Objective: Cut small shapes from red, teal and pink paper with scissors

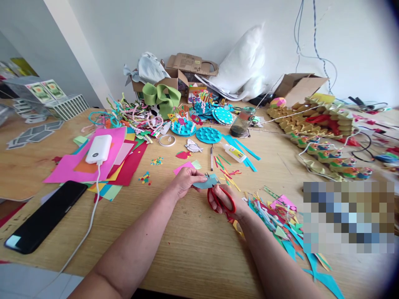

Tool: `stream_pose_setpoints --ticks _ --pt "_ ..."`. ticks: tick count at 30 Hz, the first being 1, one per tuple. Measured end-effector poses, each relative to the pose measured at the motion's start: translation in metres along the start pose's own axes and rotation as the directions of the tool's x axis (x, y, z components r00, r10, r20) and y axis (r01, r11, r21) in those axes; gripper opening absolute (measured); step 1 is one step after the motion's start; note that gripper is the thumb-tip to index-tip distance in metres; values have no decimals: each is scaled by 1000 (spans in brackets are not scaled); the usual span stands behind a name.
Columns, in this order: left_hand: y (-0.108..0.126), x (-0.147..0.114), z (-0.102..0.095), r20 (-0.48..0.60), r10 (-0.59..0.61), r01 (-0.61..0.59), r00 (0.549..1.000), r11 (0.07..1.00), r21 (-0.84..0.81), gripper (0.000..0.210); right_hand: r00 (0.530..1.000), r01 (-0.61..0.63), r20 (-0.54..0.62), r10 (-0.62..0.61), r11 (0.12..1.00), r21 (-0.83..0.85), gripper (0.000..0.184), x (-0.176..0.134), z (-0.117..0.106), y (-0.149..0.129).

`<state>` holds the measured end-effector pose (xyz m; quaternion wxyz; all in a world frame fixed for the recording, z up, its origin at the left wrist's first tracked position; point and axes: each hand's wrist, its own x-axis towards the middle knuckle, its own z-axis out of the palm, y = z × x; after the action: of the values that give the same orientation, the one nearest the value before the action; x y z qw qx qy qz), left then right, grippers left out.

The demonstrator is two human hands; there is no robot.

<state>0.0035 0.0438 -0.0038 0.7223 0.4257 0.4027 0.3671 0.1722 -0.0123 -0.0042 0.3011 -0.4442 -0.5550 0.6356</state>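
Observation:
My left hand pinches a small piece of blue paper between thumb and fingers above the middle of the table. Notches show along the paper's upper edge. My right hand has its fingers through the handles of red-handled scissors. The scissors' blades meet the right side of the paper; how far apart they are is hard to see. Just beyond my hands lie a pink paper piece, a red paper fish shape, a white fish cutout and a pen.
A glue bottle lies behind the scissors. Paper scraps are heaped at right, near my forearm. Coloured sheets, a white power bank with a cable and a black phone lie left. Blue discs and a jar stand farther back.

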Motion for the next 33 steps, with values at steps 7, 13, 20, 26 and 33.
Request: stream_pose_setpoints --ticks 7,13,20,26,33 --pt "1 -1 1 -13 -13 13 1000 1000 24 31 998 -23 -54 22 1000 -7 65 2 1 3" --pt "2 -2 1 16 -13 13 1000 999 35 30 998 -38 -40 38 999 -14 65 0 2 -3" --pt "2 -2 0 14 -21 20 1000 999 37 32 995 -80 -54 80 997 2 66 -2 4 -7" --pt "2 -1 0 10 -32 32 999 999 37 34 990 -111 -92 111 994 10 68 0 5 -7" --pt "1 -1 1 -1 -53 53 999 999 12 34 987 -123 -105 123 992 5 68 -1 7 -8"
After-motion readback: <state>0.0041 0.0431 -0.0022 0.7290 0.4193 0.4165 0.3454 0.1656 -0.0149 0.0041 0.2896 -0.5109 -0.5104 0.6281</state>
